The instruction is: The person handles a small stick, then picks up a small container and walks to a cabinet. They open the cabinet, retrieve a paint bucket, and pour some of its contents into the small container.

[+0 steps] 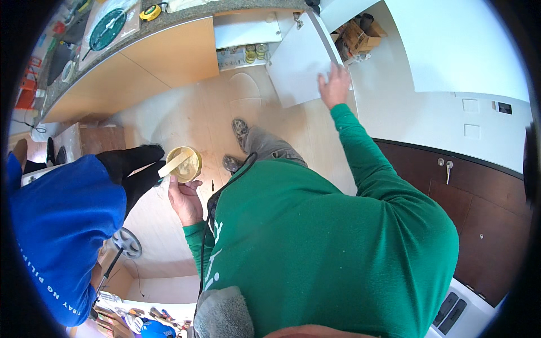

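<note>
Low on the left, my left hand [185, 201] is closed around a round open can [194, 168] with pale cream paste inside. A flat pale stick [176, 161] lies across the can's mouth, its lower end over the rim near my fingers. My right hand [335, 85] reaches forward to the white cabinet door [301, 67], which stands swung out. Its fingers are bent over the door's free edge. Behind the door is the open cabinet [242, 31], with several small jars [255, 52] on its bottom shelf.
A co-worker in a blue shirt [67, 208] is close on my left. The stone countertop [186, 12] holds a yellow tape measure [150, 12] and a dark green oval tray [108, 29]. A cardboard box [360, 38] sits beyond the door. Brown double doors [451, 197] stand at right.
</note>
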A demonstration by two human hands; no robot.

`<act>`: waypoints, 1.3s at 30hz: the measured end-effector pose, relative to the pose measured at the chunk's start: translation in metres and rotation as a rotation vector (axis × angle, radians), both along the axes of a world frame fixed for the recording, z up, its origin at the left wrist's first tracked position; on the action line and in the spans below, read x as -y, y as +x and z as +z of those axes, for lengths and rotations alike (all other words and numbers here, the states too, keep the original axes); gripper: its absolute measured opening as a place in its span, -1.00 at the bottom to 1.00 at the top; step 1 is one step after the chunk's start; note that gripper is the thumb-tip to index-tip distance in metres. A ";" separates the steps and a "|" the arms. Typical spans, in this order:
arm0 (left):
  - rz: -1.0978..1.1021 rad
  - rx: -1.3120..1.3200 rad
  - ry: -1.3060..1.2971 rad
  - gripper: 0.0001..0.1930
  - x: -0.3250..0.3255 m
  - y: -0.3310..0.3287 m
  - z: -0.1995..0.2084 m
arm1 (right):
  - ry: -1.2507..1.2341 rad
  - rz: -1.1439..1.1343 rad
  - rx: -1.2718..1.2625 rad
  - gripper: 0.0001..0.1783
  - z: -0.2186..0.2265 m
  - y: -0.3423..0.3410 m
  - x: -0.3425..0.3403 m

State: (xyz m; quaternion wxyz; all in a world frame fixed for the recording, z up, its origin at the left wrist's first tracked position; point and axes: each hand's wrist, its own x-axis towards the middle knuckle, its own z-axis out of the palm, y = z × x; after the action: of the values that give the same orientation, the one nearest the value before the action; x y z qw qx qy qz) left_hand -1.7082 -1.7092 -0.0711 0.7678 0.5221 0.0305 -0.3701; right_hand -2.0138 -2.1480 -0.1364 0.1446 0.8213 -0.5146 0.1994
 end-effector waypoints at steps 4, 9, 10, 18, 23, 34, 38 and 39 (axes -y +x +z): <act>-0.006 -0.010 0.060 -0.57 0.004 0.001 -0.003 | 0.694 0.289 0.367 -0.17 -0.021 0.108 0.003; 0.019 0.023 0.105 -0.54 0.011 0.000 0.000 | 1.022 0.467 0.412 -0.05 -0.066 0.277 0.071; 0.035 0.000 0.105 -0.53 0.011 0.000 -0.006 | 0.996 0.474 0.388 -0.01 -0.081 0.309 0.088; 0.116 -0.083 0.298 -0.39 0.046 -0.036 -0.022 | 0.971 0.643 0.528 -0.28 -0.151 0.406 0.090; 0.004 -0.226 0.208 -0.35 0.074 -0.042 -0.066 | 0.877 1.035 0.355 -0.59 -0.146 0.335 -0.026; 0.088 -0.158 0.090 -0.29 0.073 -0.007 -0.264 | 0.813 1.829 0.334 -0.55 -0.204 0.466 -0.135; 0.114 -0.080 0.135 -0.34 0.074 0.016 -0.329 | 0.936 1.801 0.491 -0.58 -0.247 0.497 -0.139; 0.161 -0.026 0.188 -0.38 0.078 0.021 -0.344 | 0.986 1.781 0.573 -0.59 -0.261 0.500 -0.138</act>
State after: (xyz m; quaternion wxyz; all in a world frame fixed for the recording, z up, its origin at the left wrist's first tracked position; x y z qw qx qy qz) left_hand -1.6870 -1.7869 -0.4151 0.7423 0.5827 0.1166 -0.3095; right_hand -1.5143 -2.0104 -0.3978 -0.5301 0.7927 0.2346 0.1889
